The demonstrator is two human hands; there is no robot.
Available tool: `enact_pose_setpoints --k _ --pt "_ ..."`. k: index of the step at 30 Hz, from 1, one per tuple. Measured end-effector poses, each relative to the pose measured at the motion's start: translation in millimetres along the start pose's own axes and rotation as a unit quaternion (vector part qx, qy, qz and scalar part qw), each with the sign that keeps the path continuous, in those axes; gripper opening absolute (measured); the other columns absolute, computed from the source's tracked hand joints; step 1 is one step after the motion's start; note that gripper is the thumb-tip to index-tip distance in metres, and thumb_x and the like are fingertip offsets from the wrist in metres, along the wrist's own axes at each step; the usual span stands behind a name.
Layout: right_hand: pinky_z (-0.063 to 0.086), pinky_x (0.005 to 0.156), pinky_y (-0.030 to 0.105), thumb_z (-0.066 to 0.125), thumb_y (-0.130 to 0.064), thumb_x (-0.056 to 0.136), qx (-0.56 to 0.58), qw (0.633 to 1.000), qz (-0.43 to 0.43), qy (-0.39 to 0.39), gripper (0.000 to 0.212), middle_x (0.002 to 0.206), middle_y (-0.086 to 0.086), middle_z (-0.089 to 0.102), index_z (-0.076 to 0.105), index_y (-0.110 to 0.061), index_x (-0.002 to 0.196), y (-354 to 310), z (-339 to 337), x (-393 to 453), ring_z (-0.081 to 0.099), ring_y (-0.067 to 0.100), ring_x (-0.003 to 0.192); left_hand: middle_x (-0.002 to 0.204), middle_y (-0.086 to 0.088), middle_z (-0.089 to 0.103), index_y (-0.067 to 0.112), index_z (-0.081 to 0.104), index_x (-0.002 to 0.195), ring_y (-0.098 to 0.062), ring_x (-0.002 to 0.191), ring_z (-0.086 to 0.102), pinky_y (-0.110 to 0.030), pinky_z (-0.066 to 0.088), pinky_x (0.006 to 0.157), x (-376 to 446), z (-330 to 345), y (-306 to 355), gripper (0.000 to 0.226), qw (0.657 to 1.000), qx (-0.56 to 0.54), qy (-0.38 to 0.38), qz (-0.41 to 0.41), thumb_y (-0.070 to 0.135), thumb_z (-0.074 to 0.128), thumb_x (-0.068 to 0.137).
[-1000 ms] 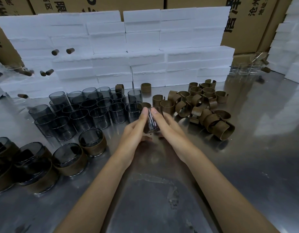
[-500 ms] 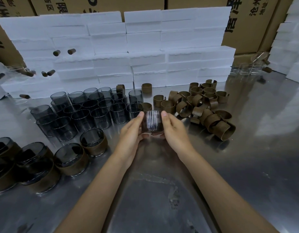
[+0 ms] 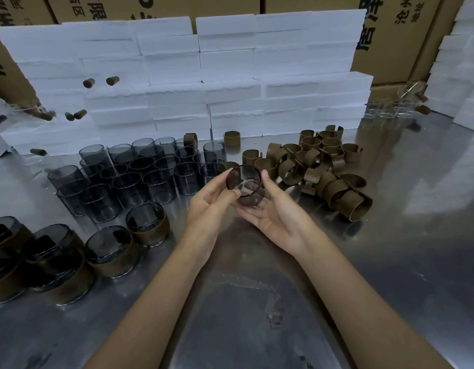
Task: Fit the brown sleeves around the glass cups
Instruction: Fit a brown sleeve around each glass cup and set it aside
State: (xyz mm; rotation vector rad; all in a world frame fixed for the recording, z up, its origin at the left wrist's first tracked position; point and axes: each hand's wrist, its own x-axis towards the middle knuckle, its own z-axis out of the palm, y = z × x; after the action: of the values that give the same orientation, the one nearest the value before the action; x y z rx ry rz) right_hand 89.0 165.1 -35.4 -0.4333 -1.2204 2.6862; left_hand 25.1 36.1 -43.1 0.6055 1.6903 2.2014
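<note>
The glass cup (image 3: 243,182) is being held up over the desk (image 3: 390,262) between both hands, its open mouth tilted toward the person. The left hand (image 3: 211,201) is curling its thumb and fingers around the near side of the cup, while the right hand (image 3: 278,217) is cradling it from below with the palm up and the thumb pressing on the rim. Whether a brown sleeve is already sitting around this cup is hard to say; the dark wall below the rim could be either glass or sleeve.

Judging by the layout, the job is partly done. A handful of sleeved cups (image 3: 148,225) are standing at the left, some of them cut off by the picture's edge. A large cluster of bare cups (image 3: 140,177) is waiting behind them, and a heap of loose sleeves (image 3: 318,169) is lying to the right, so most of the work seems to be remaining. More clear glassware (image 3: 390,110) at the far right is too blurred to make out.
</note>
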Motion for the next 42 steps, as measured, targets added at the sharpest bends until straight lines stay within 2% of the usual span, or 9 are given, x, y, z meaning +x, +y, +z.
enact_pose_setpoints --k 7,12,15,18,22,29,35,39,42 --pt "0.063 0.082 0.031 0.054 -0.036 0.105 -0.003 1.0 -0.015 -0.011 0.04 0.116 0.018 0.075 0.064 -0.004 0.127 -1 -5 3 0.074 0.024 0.107 0.126 -0.001 0.072 0.007 0.058 0.136 -0.005 0.118 0.067 -0.014 0.051 0.093 -3 3 0 0.056 0.999 0.041 -0.015 0.028 0.003 0.078 0.084" --pt "0.057 0.101 0.039 0.058 -0.033 0.104 -0.089 0.995 -0.03 -0.023 0.035 0.117 0.018 0.075 0.07 -0.006 0.122 5 -3 3 0.072 0.028 0.113 0.11 -0.001 0.074 0.013 0.061 0.114 -0.009 0.105 0.071 -0.02 0.055 0.087 -5 3 0 0.057 0.996 0.062 0.043 0.041 0.034 0.085 0.067" --pt "0.06 0.095 0.037 0.059 -0.035 0.103 -0.093 0.994 -0.023 -0.045 0.032 0.115 0.018 0.075 0.072 -0.009 0.116 7 -1 2 0.073 0.027 0.111 0.097 0.002 0.074 0.009 0.063 0.105 -0.007 0.094 0.071 -0.019 0.054 0.082 -4 1 1 0.041 0.995 0.048 0.079 0.04 0.033 0.081 0.077" --pt "0.063 0.085 0.034 0.062 -0.036 0.1 -0.076 0.996 -0.013 -0.035 0.031 0.111 0.019 0.076 0.073 -0.009 0.11 7 0 2 0.075 0.027 0.106 0.104 -0.007 0.075 0.007 0.068 0.103 -0.017 0.101 0.07 -0.032 0.055 0.095 -3 -1 1 0.02 0.993 0.039 0.103 0.033 0.024 0.072 0.093" --pt "0.063 0.084 0.035 0.063 -0.033 0.1 -0.039 0.999 -0.012 -0.028 0.032 0.112 0.019 0.076 0.072 -0.006 0.115 6 -3 3 0.074 0.027 0.106 0.12 -0.012 0.073 0.004 0.07 0.114 -0.026 0.12 0.066 -0.041 0.05 0.108 -2 1 2 0.018 0.995 0.01 0.095 0.005 0.012 0.059 0.103" --pt "0.062 0.089 0.038 0.061 -0.032 0.101 0.03 0.999 -0.012 0.003 0.038 0.109 0.019 0.077 0.065 -0.002 0.124 2 -6 3 0.075 0.028 0.104 0.13 -0.001 0.072 0.013 0.058 0.143 -0.009 0.12 0.067 -0.016 0.055 0.089 -2 4 4 0.045 0.997 -0.057 -0.019 -0.055 -0.005 0.044 0.103" --pt "0.063 0.081 0.031 0.061 -0.035 0.102 -0.054 0.996 -0.056 0.042 0.037 0.11 0.013 0.078 0.071 -0.005 0.121 3 -2 1 0.076 0.021 0.102 0.129 0.011 0.071 0.02 0.054 0.147 0.002 0.121 0.063 -0.016 0.051 0.101 -5 7 -2 0.08 0.994 0.106 -0.02 0.003 0.039 0.082 0.074" --pt "0.058 0.087 0.031 0.06 -0.047 0.1 -0.135 0.981 -0.093 0.104 0.04 0.106 0.006 0.079 0.074 -0.014 0.117 6 2 2 0.074 0.017 0.099 0.128 0.012 0.068 0.021 0.055 0.146 0.004 0.112 0.067 -0.013 0.056 0.085 -3 6 -4 0.062 0.991 0.124 0.04 0.03 0.037 0.075 0.089" --pt "0.052 0.076 0.026 0.061 -0.046 0.099 -0.162 0.97 -0.124 0.134 0.041 0.106 0.007 0.075 0.067 -0.012 0.12 8 2 3 0.07 0.013 0.088 0.127 -0.003 0.072 0.018 0.056 0.147 -0.014 0.114 0.071 -0.034 0.061 0.091 0 4 -6 0.047 0.999 0.012 0.038 -0.017 0.029 0.061 0.101"
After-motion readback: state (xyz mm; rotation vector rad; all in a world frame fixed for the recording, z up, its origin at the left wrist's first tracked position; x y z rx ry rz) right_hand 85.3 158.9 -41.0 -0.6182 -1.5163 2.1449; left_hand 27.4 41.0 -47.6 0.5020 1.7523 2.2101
